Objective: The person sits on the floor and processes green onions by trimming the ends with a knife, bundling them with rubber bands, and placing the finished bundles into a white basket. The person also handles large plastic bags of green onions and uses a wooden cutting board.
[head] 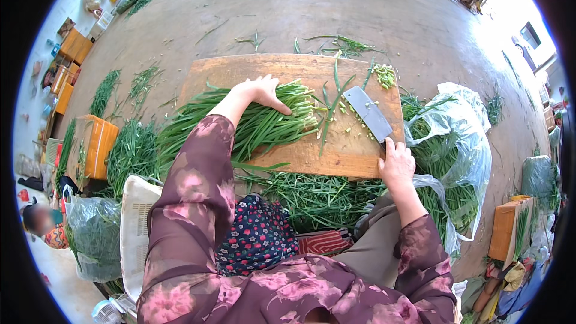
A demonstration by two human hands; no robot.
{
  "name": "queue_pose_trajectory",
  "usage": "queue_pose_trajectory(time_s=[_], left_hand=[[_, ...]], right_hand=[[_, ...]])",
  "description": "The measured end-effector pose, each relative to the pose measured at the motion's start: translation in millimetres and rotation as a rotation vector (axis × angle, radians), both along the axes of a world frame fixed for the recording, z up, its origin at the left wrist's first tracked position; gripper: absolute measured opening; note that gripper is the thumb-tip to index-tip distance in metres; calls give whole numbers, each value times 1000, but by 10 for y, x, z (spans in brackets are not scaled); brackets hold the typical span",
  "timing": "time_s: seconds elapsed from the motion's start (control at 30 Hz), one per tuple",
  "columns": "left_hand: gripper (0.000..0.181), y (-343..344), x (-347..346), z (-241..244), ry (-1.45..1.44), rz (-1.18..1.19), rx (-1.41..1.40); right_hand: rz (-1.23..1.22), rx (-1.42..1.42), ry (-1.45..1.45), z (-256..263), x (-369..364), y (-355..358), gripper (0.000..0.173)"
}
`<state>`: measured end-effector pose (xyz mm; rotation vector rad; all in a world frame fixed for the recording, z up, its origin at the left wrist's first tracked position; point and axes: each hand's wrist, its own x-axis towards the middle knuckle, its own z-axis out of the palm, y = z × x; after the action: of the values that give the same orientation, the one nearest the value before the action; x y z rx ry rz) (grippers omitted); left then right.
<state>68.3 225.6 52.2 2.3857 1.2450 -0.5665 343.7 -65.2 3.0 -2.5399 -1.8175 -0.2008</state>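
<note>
A thick bunch of long green garlic chives (243, 121) lies across a wooden board (288, 162), cut stem ends to the right. Over its stems spreads my left hand (261, 92), thumb on top and fingers at the far edge, holding the bunch down. My right hand (398, 162) grips the handle of a cleaver (369, 112) near the board's right edge. The broad blade lies flat, pointing away and left. A few loose leaves (333, 103) and chopped stem bits lie between bunch and blade. More stem pieces (384, 75) are heaped in the far right corner.
An open plastic bag (468, 144) of greens stands right of the board. Loose leaves (324, 198) pile below its near edge. A white plastic chair (135, 234), a filled bag (94, 234) and an orange box (101, 146) stand left. A person (45, 225) is farther left.
</note>
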Motion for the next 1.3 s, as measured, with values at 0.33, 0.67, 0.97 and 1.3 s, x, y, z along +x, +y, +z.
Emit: queue_pose_trajectory(time_s=[0.33, 0.67, 0.97, 1.3], left_hand=[[125, -480, -62, 108, -162, 22, 119], [131, -654, -18, 171, -89, 35, 164], [121, -838, 13, -15, -81, 40, 273], [97, -703, 118, 84, -33, 42, 186]], right_hand=[[-142, 184, 1027, -159, -140, 189, 50], [-41, 230, 1437, -27, -1476, 283, 55], [100, 283, 1258, -301, -1374, 268, 44], [175, 223, 788, 273, -1536, -33, 35]])
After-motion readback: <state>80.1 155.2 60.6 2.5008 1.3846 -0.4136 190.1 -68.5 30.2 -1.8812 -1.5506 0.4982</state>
